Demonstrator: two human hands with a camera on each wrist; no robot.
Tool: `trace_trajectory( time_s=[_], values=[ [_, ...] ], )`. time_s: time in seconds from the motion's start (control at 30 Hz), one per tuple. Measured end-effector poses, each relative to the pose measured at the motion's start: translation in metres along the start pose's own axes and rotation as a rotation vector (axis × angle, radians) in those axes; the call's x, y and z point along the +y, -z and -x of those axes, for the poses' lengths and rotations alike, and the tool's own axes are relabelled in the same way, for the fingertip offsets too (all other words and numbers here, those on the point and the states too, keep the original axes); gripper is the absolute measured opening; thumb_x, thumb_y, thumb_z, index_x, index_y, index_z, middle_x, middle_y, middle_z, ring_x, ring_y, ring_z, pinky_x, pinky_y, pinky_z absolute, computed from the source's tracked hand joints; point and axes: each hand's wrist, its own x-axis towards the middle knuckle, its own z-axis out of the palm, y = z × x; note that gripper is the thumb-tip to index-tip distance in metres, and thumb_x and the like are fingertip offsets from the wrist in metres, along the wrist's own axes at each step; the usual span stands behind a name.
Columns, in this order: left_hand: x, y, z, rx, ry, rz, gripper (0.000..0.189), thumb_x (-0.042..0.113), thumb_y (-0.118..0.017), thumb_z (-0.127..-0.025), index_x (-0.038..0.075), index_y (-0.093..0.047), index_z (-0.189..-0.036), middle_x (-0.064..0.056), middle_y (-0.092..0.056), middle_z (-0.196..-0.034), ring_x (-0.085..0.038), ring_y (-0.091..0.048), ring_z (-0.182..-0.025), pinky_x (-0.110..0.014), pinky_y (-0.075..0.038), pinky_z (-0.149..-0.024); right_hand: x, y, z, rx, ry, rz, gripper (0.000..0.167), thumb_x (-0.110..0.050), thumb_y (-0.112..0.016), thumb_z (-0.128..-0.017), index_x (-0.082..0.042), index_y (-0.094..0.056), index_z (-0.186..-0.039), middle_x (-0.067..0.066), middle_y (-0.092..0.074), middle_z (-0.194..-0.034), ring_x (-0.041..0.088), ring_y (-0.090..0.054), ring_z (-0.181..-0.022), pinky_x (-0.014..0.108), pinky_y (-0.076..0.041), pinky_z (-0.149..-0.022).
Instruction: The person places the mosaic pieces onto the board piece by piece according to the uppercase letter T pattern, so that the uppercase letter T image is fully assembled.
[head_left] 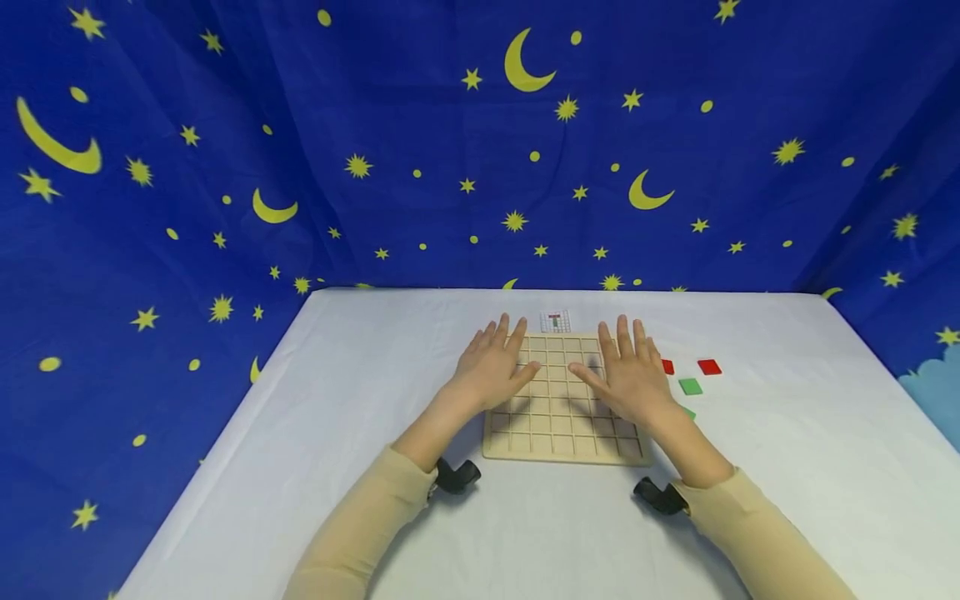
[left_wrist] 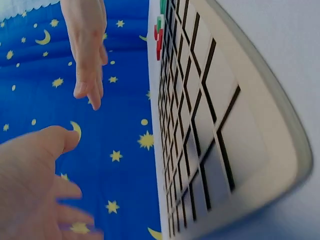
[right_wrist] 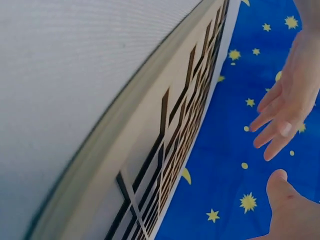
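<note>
Both spread, left grip point(head_left: 489, 372) and right grip point(head_left: 634, 380) hover above a gridded board point(head_left: 561, 405)

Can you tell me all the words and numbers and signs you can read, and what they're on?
No words or numbers can be read.
Small card beyond the board: a red-and-green shape a bit like a "T"; any finer print is too small to read.
Blue curtain: only yellow moons, stars and dots.
Board and loose tiles: no writing that I can see.
</note>
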Motion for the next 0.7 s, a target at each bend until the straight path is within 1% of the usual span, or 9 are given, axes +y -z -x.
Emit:
trace_trajectory(
  time_s=[0.07,0.13,0.17,0.23,0.33,0.43,0.5,0.57,0.7],
  values=[
    [-0.007,0.000,0.001,0.044,-0.072,0.080,0.068,0.044,-0.043,-0.098,0.007,-0.022,-0.150,-0.020,-0.026,-0.150,-0.032,-0.026,-0.137,-0.044,-0.024,-0.112,0.001,0.000,0.000,0.010,0.015,-0.036,0.092,-0.063,-0.040,-0.091,0.005,-0.014,-0.148,0.031,-0.003,-0.150,0.047,-0.001,-0.137,0.062,-0.011,-0.109],
    [-0.015,-0.002,0.002,0.082,-0.148,0.152,0.061,0.034,-0.050,-0.097,0.003,-0.031,-0.146,-0.019,-0.036,-0.146,-0.030,-0.035,-0.133,-0.040,-0.031,-0.109,0.002,0.000,0.000,0.022,0.030,-0.084,0.092,-0.059,-0.047,-0.091,0.006,-0.015,-0.148,0.032,-0.006,-0.150,0.049,-0.010,-0.136,0.062,-0.018,-0.107],
    [-0.018,-0.003,0.003,0.094,-0.172,0.191,0.057,0.030,-0.052,-0.097,0.003,-0.036,-0.144,-0.017,-0.040,-0.144,-0.029,-0.037,-0.132,-0.040,-0.032,-0.108,0.004,0.001,0.000,0.031,0.039,-0.105,0.092,-0.056,-0.050,-0.091,0.007,-0.015,-0.147,0.033,-0.007,-0.150,0.050,-0.014,-0.134,0.062,-0.021,-0.106],
    [-0.026,-0.006,0.005,0.112,-0.201,0.250,0.052,0.025,-0.055,-0.096,0.001,-0.042,-0.141,-0.016,-0.045,-0.140,-0.028,-0.040,-0.130,-0.039,-0.034,-0.108,0.007,0.001,0.001,0.058,0.055,-0.152,0.090,-0.051,-0.056,-0.090,0.008,-0.017,-0.147,0.033,-0.011,-0.149,0.052,-0.021,-0.131,0.063,-0.025,-0.104],
    [-0.037,-0.012,0.008,0.121,-0.198,0.342,0.049,0.022,-0.058,-0.095,0.001,-0.046,-0.137,-0.013,-0.049,-0.137,-0.028,-0.043,-0.128,-0.040,-0.035,-0.107,0.012,0.001,0.003,0.118,0.072,-0.212,0.086,-0.043,-0.062,-0.089,0.009,-0.022,-0.145,0.034,-0.021,-0.147,0.052,-0.027,-0.129,0.063,-0.030,-0.101],
    [-0.048,-0.021,0.012,0.129,-0.163,0.423,0.049,0.018,-0.061,-0.093,0.001,-0.047,-0.137,-0.013,-0.050,-0.135,-0.029,-0.049,-0.122,-0.040,-0.039,-0.103,0.019,0.002,0.005,0.180,0.084,-0.269,0.079,-0.036,-0.065,-0.089,0.012,-0.029,-0.141,0.035,-0.031,-0.141,0.051,-0.031,-0.127,0.064,-0.031,-0.100],
    [-0.054,-0.027,0.014,0.143,-0.142,0.462,0.050,0.017,-0.063,-0.092,0.000,-0.047,-0.136,-0.014,-0.051,-0.134,-0.030,-0.052,-0.118,-0.039,-0.043,-0.100,0.025,0.002,0.006,0.219,0.077,-0.297,0.074,-0.033,-0.065,-0.089,0.013,-0.034,-0.138,0.035,-0.037,-0.137,0.051,-0.035,-0.125,0.063,-0.033,-0.099],
    [-0.059,-0.032,0.016,0.163,-0.136,0.482,0.051,0.015,-0.064,-0.091,0.000,-0.047,-0.136,-0.016,-0.053,-0.132,-0.032,-0.055,-0.113,-0.039,-0.045,-0.097,0.031,0.003,0.006,0.257,0.063,-0.317,0.069,-0.031,-0.065,-0.089,0.012,-0.038,-0.136,0.034,-0.042,-0.133,0.050,-0.039,-0.121,0.063,-0.035,-0.097],
    [-0.066,-0.041,0.018,0.179,-0.133,0.477,0.053,0.013,-0.066,-0.088,-0.002,-0.047,-0.135,-0.017,-0.055,-0.128,-0.031,-0.054,-0.114,-0.039,-0.043,-0.100,0.043,0.008,0.008,0.318,0.041,-0.364,0.063,-0.030,-0.065,-0.090,0.010,-0.044,-0.134,0.032,-0.048,-0.128,0.048,-0.048,-0.113,0.062,-0.043,-0.090]
  ],
)
